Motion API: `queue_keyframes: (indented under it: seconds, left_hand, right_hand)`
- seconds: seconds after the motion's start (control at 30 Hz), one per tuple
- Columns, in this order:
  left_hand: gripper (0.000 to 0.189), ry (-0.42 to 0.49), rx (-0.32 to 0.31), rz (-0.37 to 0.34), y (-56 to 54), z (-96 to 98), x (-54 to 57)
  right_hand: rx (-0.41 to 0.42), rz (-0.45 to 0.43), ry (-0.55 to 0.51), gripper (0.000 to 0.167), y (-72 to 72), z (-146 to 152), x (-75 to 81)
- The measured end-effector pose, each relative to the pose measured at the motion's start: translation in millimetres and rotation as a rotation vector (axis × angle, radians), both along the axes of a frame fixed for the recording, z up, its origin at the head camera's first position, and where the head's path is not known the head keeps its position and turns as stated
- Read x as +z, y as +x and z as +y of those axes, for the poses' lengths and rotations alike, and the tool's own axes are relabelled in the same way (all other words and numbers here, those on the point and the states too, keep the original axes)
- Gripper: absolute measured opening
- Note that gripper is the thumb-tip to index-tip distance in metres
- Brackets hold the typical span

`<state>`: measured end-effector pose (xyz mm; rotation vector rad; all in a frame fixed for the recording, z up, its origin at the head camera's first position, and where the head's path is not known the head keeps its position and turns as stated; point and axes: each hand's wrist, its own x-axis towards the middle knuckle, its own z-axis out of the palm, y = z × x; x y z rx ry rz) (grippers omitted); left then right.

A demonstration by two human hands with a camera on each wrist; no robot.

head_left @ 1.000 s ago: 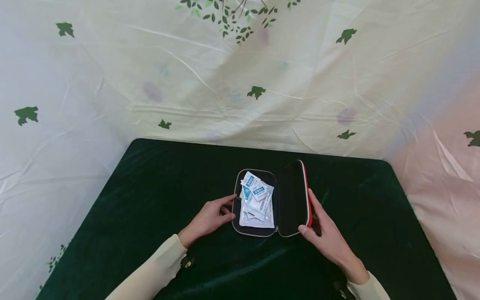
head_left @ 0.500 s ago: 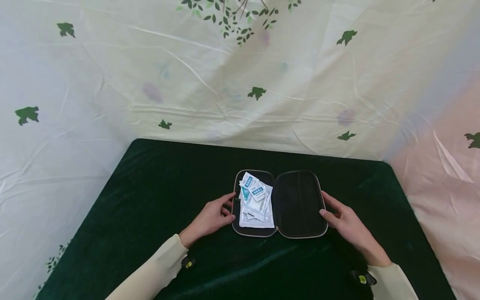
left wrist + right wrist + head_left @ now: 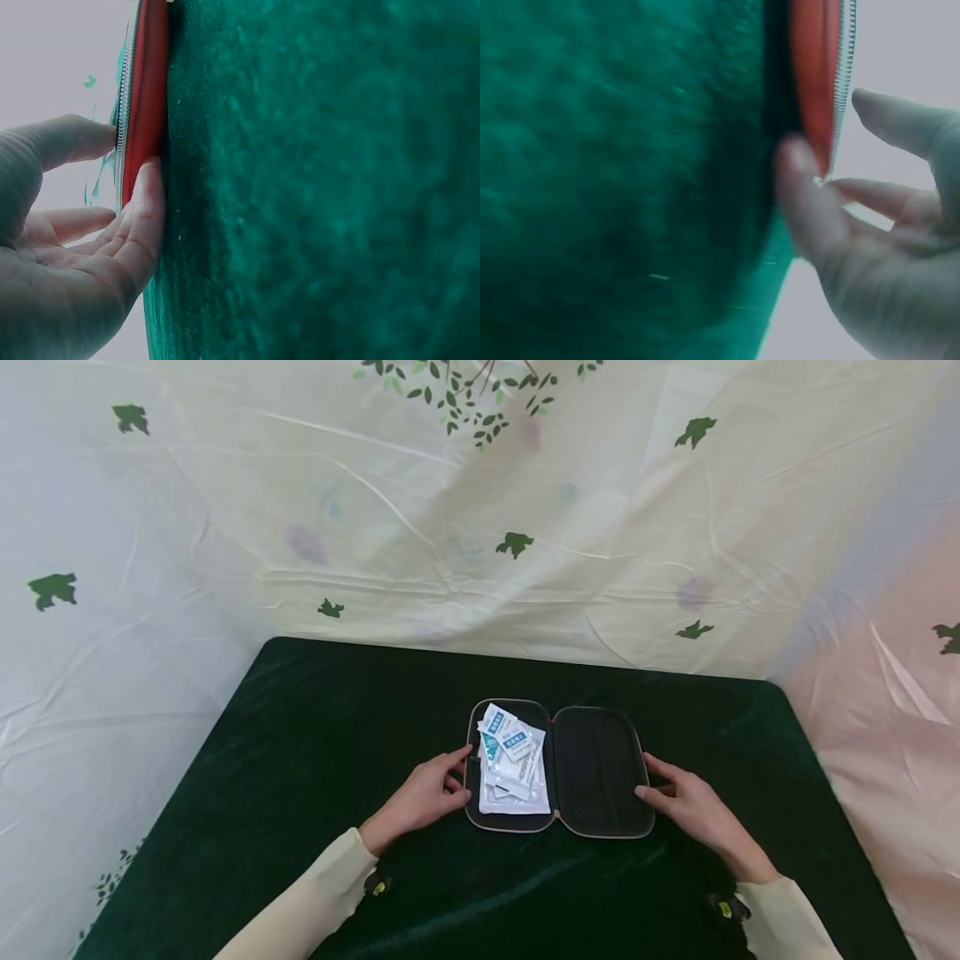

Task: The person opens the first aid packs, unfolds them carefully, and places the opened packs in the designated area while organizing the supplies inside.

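Note:
A zip case point(image 3: 600, 772) lies spread open on the table in the head view, black inside, with a red outside wall point(image 3: 148, 97) and a silver zipper showing in the wrist views. Its left half holds a pile of white and blue sachets point(image 3: 517, 785). At the left edge, my left hand point(image 3: 416, 793) holds the rim, thumb and fingers on either side. My right hand point(image 3: 697, 806) is at the right half's outer edge, thumb over the rim and a finger against the red wall. In the right wrist view that thumb stands slightly off the zipper.
A dark green velvet cloth point(image 3: 337, 718) covers the table. Pale fabric walls point(image 3: 420, 527) printed with green leaves rise behind and at both sides. A small dark device point(image 3: 377, 884) sits at the left wrist, and another device point(image 3: 727, 908) at the right.
The right half of the case has swung down from nearly upright to flat on the right. My right hand has moved right with it. The left hand has stayed at the left edge.

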<state>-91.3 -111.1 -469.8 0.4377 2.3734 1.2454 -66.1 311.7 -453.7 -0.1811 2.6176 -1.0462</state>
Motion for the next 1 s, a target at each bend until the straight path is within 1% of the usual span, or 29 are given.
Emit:
queue_keyframes:
  seconds: [0.07, 0.13, 0.2, 0.27, 0.3, 0.33, 0.4, 0.47, 0.53, 0.57, 0.63, 0.7, 0.87, 0.93, 1.0]
  left_hand:
    - [0.073, -0.011, 0.012, 0.005, 1.2, -1.3, 1.3]
    - [0.069, -0.037, 0.045, 0.048, 2.6, -2.1, 3.5]
    - [0.063, -0.084, 0.087, 0.127, 3.5, -0.8, 7.0]
    - [0.061, -0.136, 0.109, 0.221, 2.9, 3.1, 11.0]
    - [0.063, -0.163, 0.105, 0.266, 1.9, 6.1, 12.7]
    - [0.066, -0.195, 0.084, 0.307, 0.2, 9.8, 13.9]
    - [0.077, -0.247, 0.016, 0.368, -4.5, 17.7, 15.2]
    - [0.087, -0.302, -0.057, 0.409, -10.5, 25.3, 15.0]
    - [0.095, -0.365, -0.111, 0.433, -17.0, 31.9, 13.7]
    - [0.097, -0.391, -0.126, 0.436, -20.1, 34.8, 13.0]
    - [0.099, -0.438, -0.148, 0.435, -25.2, 39.1, 11.6]
    - [0.099, -0.471, -0.165, 0.414, -28.4, 41.7, 10.4]
    - [0.100, -0.520, -0.201, 0.357, -29.7, 43.9, 8.2]
    - [0.100, -0.535, -0.204, 0.351, -29.3, 44.1, 7.1]
    - [0.100, -0.547, -0.202, 0.352, -28.4, 45.4, 6.0]
  right_hand:
    - [-0.037, 0.093, 0.104, 0.069, -0.4, -9.0, 6.1]
    - [-0.079, 0.205, 0.173, 0.065, -1.0, -23.7, 14.6]
    - [-0.109, 0.307, 0.170, 0.057, -2.6, -42.1, 21.8]
    - [-0.109, 0.381, 0.133, 0.050, -6.5, -62.7, 25.9]
    - [-0.099, 0.403, 0.111, 0.046, -9.4, -73.0, 26.8]
    - [-0.086, 0.417, 0.092, 0.043, -12.6, -82.8, 26.3]
    - [-0.056, 0.410, 0.057, 0.039, -20.0, -102.0, 23.5]
    - [-0.025, 0.387, 0.034, 0.038, -27.8, -119.9, 20.1]
    - [0.003, 0.359, 0.026, 0.038, -35.9, -135.0, 16.3]
    - [0.014, 0.345, 0.026, 0.039, -39.8, -141.3, 14.6]
    - [0.026, 0.321, 0.042, 0.041, -46.8, -151.5, 12.4]
    - [0.044, 0.302, 0.077, 0.044, -52.2, -158.8, 10.8]
    - [0.088, 0.258, 0.154, 0.049, -58.5, -165.9, 8.2]
    - [0.088, 0.249, 0.149, 0.048, -60.0, -165.5, 6.9]
    - [0.074, 0.247, 0.122, 0.045, -59.4, -162.9, 5.9]
